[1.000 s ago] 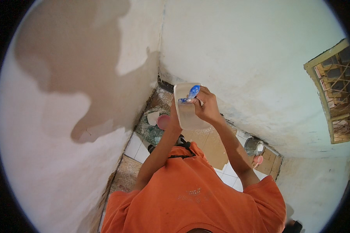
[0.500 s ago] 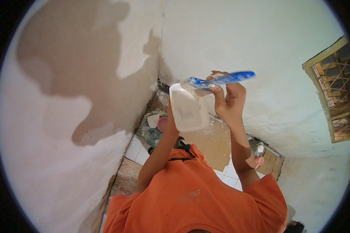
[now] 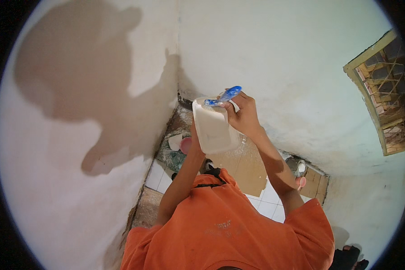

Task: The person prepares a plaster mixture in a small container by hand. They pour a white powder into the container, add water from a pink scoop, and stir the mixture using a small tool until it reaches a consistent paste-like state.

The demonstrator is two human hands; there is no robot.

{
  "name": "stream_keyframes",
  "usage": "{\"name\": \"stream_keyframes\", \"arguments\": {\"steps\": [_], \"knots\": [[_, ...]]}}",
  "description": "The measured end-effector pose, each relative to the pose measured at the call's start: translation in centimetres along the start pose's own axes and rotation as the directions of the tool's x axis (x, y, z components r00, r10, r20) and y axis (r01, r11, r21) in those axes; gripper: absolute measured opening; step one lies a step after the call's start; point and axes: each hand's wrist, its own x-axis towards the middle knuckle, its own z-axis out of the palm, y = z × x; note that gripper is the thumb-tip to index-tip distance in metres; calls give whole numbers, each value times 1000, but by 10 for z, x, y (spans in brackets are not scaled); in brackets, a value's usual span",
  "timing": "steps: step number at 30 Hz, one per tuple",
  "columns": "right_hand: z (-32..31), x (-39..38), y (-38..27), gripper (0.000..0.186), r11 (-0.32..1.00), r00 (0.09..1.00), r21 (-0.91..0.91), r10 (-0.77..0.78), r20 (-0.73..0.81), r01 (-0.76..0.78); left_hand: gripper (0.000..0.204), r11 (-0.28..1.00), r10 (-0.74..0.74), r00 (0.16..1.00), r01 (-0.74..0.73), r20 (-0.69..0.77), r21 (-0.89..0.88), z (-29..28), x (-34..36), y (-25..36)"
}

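Observation:
In front of me, a white rectangular plastic tub (image 3: 217,131) is tilted so its open inside shows, with pale paint in it. My left hand (image 3: 195,137) supports the tub from the left and behind; its fingers are hidden by the tub. Closed around a paintbrush (image 3: 231,93) with a paint-smeared blue handle is my right hand (image 3: 245,115). The brush's head is down in the upper end of the tub, and its bristles are mostly out of sight.
Pale walls meet in a corner (image 3: 178,58) ahead. A window with a wooden frame and mesh (image 3: 382,99) is at the right. On the floor by the left wall is a pink bowl (image 3: 186,145); brown sheeting (image 3: 238,173) covers white tiles (image 3: 270,198). A pink scoop (image 3: 300,182) lies to the right.
My right hand has moved left and slightly down, bringing the brush from the tub's upper right edge into the tub. The handle now points up more steeply. The tub has barely shifted.

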Motion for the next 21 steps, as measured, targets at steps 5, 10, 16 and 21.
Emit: {"name": "stream_keyframes", "arguments": {"steps": [5,10,16,21], "knots": [[0,-1,26,13,994,992,-43,-99,77,103,50,996,31,998,-26,-62,83,-4,4,-2],[7,-16,24,14,1000,995,10,28,94,-29,50,992,86,995,-81,-47,101,-8,22,9],[15,-31,18,13,993,992,15,117,53,-118,56,998,68,997,-68,-26,19,-16,41,18],[-2,-23,-2,15,981,979,42,185,87,-189,62,1000,-4,998,5,66,-9,-15,45,13]]}}
